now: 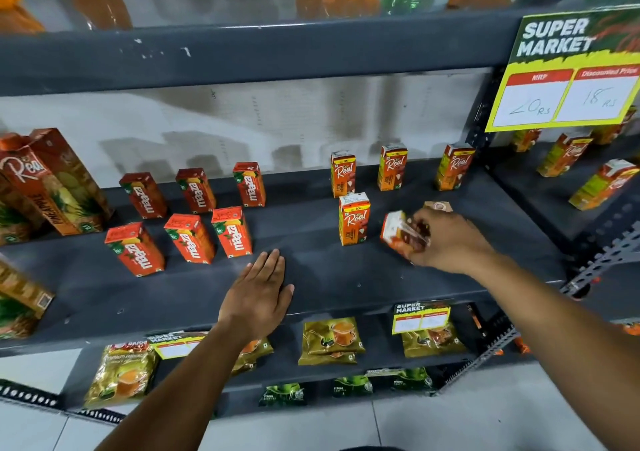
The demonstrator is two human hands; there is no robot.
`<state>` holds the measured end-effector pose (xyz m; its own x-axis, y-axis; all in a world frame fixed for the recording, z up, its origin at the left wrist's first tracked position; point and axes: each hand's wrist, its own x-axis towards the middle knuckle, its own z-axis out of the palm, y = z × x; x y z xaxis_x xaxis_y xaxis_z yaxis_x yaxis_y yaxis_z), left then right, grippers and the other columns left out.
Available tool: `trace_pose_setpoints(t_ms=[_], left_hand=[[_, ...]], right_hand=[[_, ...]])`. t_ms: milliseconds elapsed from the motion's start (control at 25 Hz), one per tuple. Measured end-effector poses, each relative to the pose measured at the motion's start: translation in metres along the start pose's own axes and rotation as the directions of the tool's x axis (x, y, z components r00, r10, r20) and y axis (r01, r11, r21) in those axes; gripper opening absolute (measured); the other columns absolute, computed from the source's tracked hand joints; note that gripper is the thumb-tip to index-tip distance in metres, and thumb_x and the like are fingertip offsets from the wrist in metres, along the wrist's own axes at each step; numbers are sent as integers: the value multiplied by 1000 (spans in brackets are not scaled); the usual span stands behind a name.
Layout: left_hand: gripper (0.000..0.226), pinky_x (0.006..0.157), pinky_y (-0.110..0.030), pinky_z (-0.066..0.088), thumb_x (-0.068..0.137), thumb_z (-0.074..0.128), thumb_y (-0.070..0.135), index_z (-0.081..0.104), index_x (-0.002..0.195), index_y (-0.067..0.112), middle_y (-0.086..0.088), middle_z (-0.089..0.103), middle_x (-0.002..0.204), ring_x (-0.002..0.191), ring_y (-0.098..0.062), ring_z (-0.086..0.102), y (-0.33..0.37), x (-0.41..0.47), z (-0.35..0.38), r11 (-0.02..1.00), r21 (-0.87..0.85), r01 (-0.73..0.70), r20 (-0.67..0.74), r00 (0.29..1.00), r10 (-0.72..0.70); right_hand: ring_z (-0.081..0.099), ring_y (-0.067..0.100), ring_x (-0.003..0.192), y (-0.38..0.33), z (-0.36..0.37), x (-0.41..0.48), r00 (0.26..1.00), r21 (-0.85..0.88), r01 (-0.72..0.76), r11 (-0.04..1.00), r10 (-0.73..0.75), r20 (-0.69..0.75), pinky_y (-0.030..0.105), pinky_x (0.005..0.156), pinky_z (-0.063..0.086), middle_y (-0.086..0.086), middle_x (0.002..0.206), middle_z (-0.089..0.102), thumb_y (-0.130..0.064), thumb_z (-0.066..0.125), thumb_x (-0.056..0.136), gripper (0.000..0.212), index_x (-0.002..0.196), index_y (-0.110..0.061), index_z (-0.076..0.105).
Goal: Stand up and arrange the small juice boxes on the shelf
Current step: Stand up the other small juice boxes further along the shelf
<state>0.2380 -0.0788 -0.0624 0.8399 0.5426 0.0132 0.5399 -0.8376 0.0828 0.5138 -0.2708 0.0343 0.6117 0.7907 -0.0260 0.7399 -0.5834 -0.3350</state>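
A: Head view. The right hand is closing around a small Real juice box, which is tilting over the grey shelf, just right of the front upright Real box. Why there?

B: Judging by the rows, it is filling the gap in a second rank in front of three rear Real boxes. Six Maaza boxes are already standing in two ranks to the left.

A: And the left hand?

B: It is lying flat and open on the shelf, holding nothing, probably bracing.

A: What is proving hard to make out?

B: The fingers are covering the held box's lower half, and a brown object behind the hand is mostly hidden. The price sign is cutting off boxes at far right.
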Motion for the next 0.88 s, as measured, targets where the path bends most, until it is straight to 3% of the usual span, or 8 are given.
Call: trace_pose_setpoints(t_ms=[80,160,240,360,480,600,760,880], left_hand=[[80,118,-34,2,86,-3,56,11,150,10,-5,6,161,148,-19,2,0,1,0,1000,4,-5,3,1000,5],[80,119,-34,2,86,-4,56,10,150,10,-4,6,161,148,-19,1,0,1,0,1000,14,-4,1,1000,4],[80,118,-33,1,85,-4,57,10,150,12,-3,5,161,148,-18,0,0,0,0,1000,13,0,5,1000,0],[87,117,-32,0,83,-13,64,8,150,13,-2,3,161,148,-18,-1,0,0,1,1000,25,-3,11,1000,3],[86,118,-33,-1,84,-10,63,8,150,12,-2,3,161,148,-17,-1,-1,0,1,1000,18,-1,8,1000,1],[82,117,-33,-1,85,-6,58,8,150,12,-3,3,161,148,-18,-1,0,0,0,1000,10,-3,11,1000,3],[83,117,-33,-1,84,-6,59,9,150,11,-4,4,161,148,-19,0,0,0,-1,1000,11,-11,8,1000,11],[83,117,-33,-1,83,-7,57,9,150,10,-5,3,161,148,-19,-1,0,0,-1,1000,19,-13,8,1000,13]], right_hand=[[63,22,92,-10,15,2,962,261,-128,957,184,-203,35,75,50,-5,93,62,-43,82,62,51,99,-25,52],[65,27,98,-23,34,10,908,384,-135,913,269,-321,37,78,50,2,102,68,-39,81,65,59,112,-21,49],[62,30,111,-31,51,19,873,305,-144,942,266,-410,44,95,46,9,118,66,-40,79,69,72,127,-16,44],[55,33,120,-31,67,25,802,112,-281,953,297,-518,53,109,29,14,124,65,-56,71,70,71,121,-10,51],[48,39,125,-31,68,23,809,116,-378,919,388,-442,56,106,27,16,131,60,-67,69,66,86,126,-8,49],[43,38,131,-26,56,17,848,159,-338,928,373,-375,58,104,29,13,140,52,-76,68,57,107,139,-13,38],[52,34,121,-21,13,22,861,208,-184,961,260,-437,54,95,38,8,128,60,-72,62,66,91,136,-18,43],[57,32,115,-29,-11,35,941,40,-258,965,261,-215,49,90,45,8,123,62,-80,50,71,80,123,-19,55]])
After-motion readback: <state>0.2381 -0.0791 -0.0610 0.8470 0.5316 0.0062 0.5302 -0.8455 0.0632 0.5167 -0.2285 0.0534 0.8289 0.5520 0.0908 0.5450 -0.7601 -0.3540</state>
